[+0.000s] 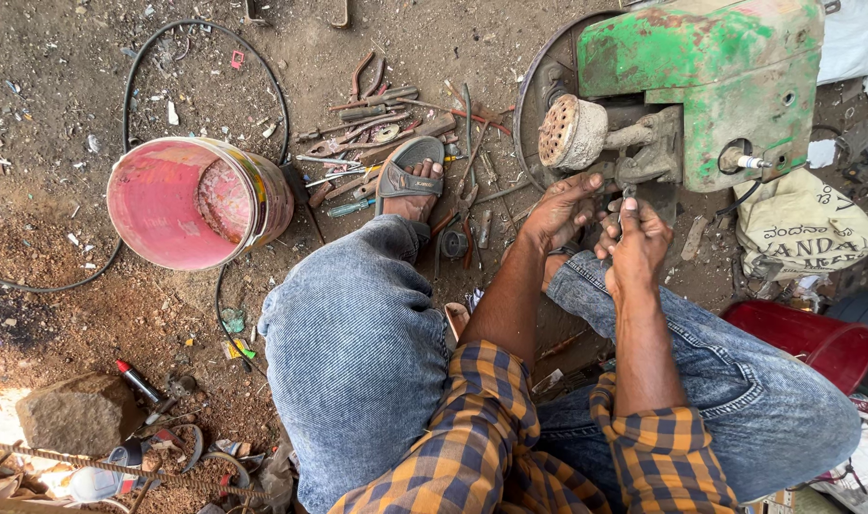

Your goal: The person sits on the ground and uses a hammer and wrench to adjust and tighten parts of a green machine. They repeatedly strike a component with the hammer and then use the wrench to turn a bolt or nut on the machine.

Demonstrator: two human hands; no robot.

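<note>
I sit on the dirt ground in blue jeans and a checked shirt, facing a worn green machine (729, 76) with a perforated round metal part (569, 133) sticking out of its side. My left hand (559, 211) reaches under that part, fingers spread and greasy, close to a small dark piece. My right hand (632, 240) is closed around a small dark metal tool or part, held just below the machine's bracket (655, 157). What exactly sits between the fingers is too small to tell.
A pink bucket (198, 202) lies on its side at left, ringed by a black cable (129, 86). Several rusty hand tools (377, 124) lie beyond my sandalled foot (410, 181). A red tub (815, 338) and a cloth bag (800, 228) sit at right, a stone (77, 414) at lower left.
</note>
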